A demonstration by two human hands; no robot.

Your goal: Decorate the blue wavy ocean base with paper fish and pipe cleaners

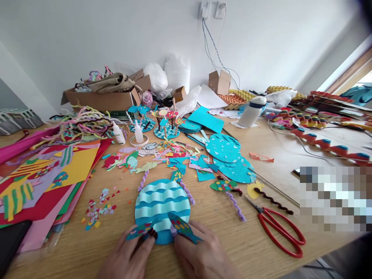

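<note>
My left hand pinches a blue paper fish with a dark brown twisted stem at the near left edge of a round blue disc. Wavy pale-blue strips cross this disc. At its near right edge, my right hand grips another blue paper fish with coloured dots; a bit of purple stem shows by the fingertips. Beyond the disc lies a fish with triangle scales on a purple twisted stem. A green dotted fish rests to the right.
Red-handled scissors lie at the right. Coloured paper sheets are stacked left, near loose paper bits. Glue bottles, finished fish stands, blue discs and a white bottle stand or lie farther back.
</note>
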